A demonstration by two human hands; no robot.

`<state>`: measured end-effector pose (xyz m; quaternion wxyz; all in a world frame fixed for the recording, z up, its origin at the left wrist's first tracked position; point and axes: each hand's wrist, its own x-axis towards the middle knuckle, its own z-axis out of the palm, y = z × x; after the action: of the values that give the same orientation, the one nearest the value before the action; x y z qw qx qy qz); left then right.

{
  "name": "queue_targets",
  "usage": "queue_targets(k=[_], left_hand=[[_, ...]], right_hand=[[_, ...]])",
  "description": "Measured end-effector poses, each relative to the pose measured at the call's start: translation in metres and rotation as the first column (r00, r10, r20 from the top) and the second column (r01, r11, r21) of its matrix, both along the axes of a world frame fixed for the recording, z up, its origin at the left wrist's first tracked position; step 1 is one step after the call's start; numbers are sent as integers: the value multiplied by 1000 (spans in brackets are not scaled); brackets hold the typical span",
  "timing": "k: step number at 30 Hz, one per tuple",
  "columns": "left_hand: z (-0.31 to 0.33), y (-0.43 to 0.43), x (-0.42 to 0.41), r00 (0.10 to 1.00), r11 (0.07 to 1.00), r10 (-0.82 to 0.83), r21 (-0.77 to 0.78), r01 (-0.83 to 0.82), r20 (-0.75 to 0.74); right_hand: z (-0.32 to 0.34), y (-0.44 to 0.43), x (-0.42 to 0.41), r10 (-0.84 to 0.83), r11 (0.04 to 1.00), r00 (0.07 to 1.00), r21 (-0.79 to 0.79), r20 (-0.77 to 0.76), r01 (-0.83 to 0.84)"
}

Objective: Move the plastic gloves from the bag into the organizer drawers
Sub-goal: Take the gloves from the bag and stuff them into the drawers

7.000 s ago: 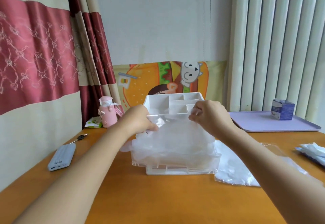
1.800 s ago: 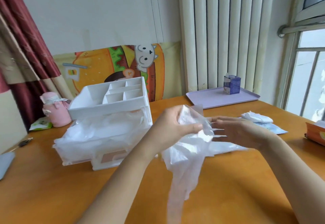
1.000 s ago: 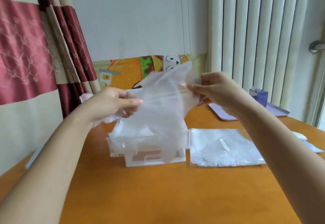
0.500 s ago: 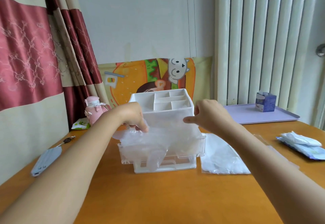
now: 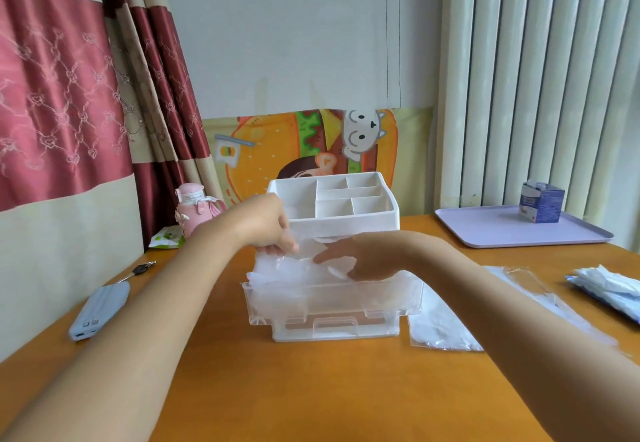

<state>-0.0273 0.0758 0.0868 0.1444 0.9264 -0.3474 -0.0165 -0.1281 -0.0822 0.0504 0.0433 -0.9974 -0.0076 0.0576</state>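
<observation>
A white organizer (image 5: 360,219) with a divided top stands mid-table. Its clear upper drawer (image 5: 332,306) is pulled out toward me and is full of crumpled clear plastic gloves (image 5: 287,278). My left hand (image 5: 266,223) is at the drawer's back left and pinches the edge of a glove. My right hand (image 5: 363,254) lies flat with fingers straight, pressing down on the glove pile. The clear bag (image 5: 440,323) with more gloves lies flat on the table just right of the organizer, partly hidden by my right forearm.
A grey power bank (image 5: 100,310) and keys (image 5: 138,270) lie at the left edge. A pink bottle (image 5: 194,209) stands behind. A lilac tray (image 5: 512,230) with a blue carton (image 5: 540,206) sits back right, and a wipes pack (image 5: 609,289) lies at far right.
Both hands came down from holding a glove up in the air to the open drawer. The glove now lies in the drawer, and my right hand has flattened onto the pile.
</observation>
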Motion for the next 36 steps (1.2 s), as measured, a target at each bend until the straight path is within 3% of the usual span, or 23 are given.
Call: queue_targets(k=[4, 6, 10, 13, 17, 22, 24, 28, 32, 36], left_hand=[[9, 13, -18, 968, 964, 71, -267, -4, 242], [8, 7, -31, 971, 940, -5, -330, 86, 239], [-2, -14, -33, 993, 991, -86, -91, 94, 79], [-12, -27, -33, 998, 996, -44, 75, 40, 49], [-12, -22, -36, 992, 1000, 1, 20, -4, 129], [-9, -22, -44, 985, 995, -83, -50, 91, 153], [-13, -28, -43, 982, 992, -121, -7, 123, 142], [-27, -36, -31, 986, 964, -152, 229, 134, 65], [-36, -33, -22, 988, 922, -157, 361, 143, 11], [-33, -30, -17, 992, 909, -125, 399, 120, -12]], right_hand=[[-3, -2, 6, -22, 998, 997, -68, -76, 17], [-2, -1, 9, -34, 994, 993, -105, -112, 23], [-3, 9, 14, -25, 989, 992, -145, -124, 7], [-3, 18, 17, 12, 999, 996, -46, -93, -16], [5, 19, 13, -50, 981, 994, 180, -93, 67], [7, 13, 7, -106, 957, 994, 269, -26, 110], [5, 9, 10, -130, 936, 991, 329, -1, 124], [-3, 1, 10, -127, 832, 991, 539, -45, 131], [-5, -2, 9, -124, 870, 992, 479, -18, 118], [1, 2, 6, -175, 941, 984, 291, -18, 172]])
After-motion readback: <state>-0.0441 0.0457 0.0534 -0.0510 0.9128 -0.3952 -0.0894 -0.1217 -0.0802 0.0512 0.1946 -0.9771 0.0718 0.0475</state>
